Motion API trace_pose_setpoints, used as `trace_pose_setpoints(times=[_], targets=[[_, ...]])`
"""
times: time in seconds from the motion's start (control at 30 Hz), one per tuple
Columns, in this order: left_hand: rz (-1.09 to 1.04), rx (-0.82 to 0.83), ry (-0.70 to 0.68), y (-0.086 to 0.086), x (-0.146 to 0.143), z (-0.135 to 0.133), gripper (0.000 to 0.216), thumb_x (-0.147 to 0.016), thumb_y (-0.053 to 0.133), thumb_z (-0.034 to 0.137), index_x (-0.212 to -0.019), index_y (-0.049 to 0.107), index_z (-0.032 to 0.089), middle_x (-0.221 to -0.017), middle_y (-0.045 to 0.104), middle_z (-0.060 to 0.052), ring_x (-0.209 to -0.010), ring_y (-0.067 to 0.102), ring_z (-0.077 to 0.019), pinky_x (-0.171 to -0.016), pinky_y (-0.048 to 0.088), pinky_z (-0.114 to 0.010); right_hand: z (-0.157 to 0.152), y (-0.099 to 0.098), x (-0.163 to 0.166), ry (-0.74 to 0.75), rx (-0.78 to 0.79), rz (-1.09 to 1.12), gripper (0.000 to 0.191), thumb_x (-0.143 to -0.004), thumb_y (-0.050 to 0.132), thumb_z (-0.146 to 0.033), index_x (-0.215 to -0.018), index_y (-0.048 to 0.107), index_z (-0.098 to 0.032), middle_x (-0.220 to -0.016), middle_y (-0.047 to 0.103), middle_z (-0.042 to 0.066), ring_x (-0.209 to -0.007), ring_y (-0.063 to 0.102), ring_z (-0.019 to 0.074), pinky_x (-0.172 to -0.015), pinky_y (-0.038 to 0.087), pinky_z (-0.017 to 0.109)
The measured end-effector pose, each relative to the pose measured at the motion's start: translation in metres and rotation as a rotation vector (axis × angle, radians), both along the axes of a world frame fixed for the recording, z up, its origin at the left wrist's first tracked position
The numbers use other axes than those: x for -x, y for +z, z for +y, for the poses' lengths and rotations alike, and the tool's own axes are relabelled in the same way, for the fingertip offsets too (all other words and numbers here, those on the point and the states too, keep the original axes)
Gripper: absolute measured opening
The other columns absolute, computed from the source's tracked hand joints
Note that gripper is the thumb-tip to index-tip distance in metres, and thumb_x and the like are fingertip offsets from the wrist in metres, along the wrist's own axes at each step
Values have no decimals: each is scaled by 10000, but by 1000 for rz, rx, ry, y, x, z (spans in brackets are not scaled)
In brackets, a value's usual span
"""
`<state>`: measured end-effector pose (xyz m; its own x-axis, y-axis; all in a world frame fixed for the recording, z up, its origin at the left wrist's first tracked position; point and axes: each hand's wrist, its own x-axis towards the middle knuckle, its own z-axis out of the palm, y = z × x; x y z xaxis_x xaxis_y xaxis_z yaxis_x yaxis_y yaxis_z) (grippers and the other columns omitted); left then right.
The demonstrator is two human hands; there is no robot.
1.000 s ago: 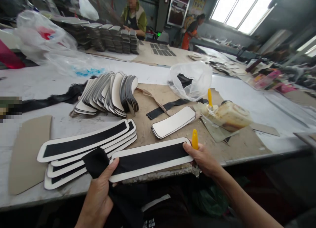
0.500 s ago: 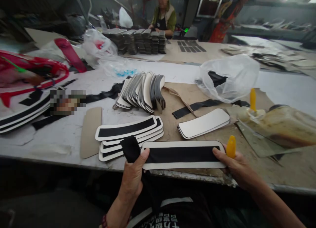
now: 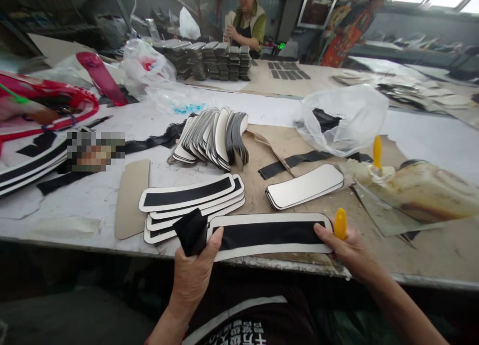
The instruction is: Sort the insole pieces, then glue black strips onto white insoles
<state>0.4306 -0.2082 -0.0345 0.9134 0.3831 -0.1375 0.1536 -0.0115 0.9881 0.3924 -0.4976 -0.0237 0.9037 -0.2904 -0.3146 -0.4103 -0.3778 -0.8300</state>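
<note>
A long white-edged piece with a black strip point(image 3: 271, 234) lies at the table's near edge. My left hand point(image 3: 194, 272) is closed on a black cloth point(image 3: 190, 231), and its thumb presses the piece's left end. My right hand point(image 3: 350, 250) is closed on a yellow-handled tool point(image 3: 340, 224), and its thumb rests on the piece's right end. A stack of similar striped pieces point(image 3: 189, 205) lies just left of the piece.
A plain white piece point(image 3: 305, 186), a fanned pile of pieces point(image 3: 211, 138), a clear plastic bag point(image 3: 346, 118) and a glue jar with a yellow brush point(image 3: 419, 188) sit beyond. A person point(image 3: 247, 21) works behind grey stacks point(image 3: 209, 61) at the far side.
The view has swung left and steadied. Both hands keep their hold on the piece's ends; the left thumb has slid slightly onto the black strip.
</note>
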Motion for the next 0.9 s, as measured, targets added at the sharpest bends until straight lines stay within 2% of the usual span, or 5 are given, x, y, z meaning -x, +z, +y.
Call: trace_pose_setpoints(times=[0.13,0.23,0.37,0.63,0.9], targets=[[5,59,31,6,0,0,335,-508,849,222,-798,684,191,-742,688,7,-822,654,-220,-638,533,-211,4,5,4,-39,-70,-5,381,-724,648,-567,-700,541,-202,-486,425,-46,-420,402,103,-385,343,231],[149,418,41,8,-4,0,355,-572,807,211,-900,670,204,-812,700,15,-729,654,-173,-597,541,-211,11,8,6,-101,-350,13,419,-698,667,-592,-729,505,-206,-501,386,-71,-384,304,63,-335,270,198],[451,753,3,4,-9,0,183,-619,770,204,-740,643,153,-507,553,61,-350,395,-43,-312,332,-138,17,6,4,-141,-546,13,447,-697,680,-586,-709,454,-201,-467,325,-100,-369,231,34,-337,228,166],[396,352,-30,-16,1,-16,386,-567,832,430,-662,598,138,-521,515,48,-432,433,-76,-359,326,-180,-11,-1,0,15,-14,64,436,-754,601,-597,-628,516,-188,-534,455,-35,-483,418,98,-414,362,209],[404,354,-275,-14,-1,-16,376,-560,837,377,-662,565,140,-535,473,63,-416,351,-40,-357,274,-160,-20,-2,3,12,89,27,448,-763,568,-614,-612,528,-194,-515,469,-26,-471,422,112,-413,354,226]])
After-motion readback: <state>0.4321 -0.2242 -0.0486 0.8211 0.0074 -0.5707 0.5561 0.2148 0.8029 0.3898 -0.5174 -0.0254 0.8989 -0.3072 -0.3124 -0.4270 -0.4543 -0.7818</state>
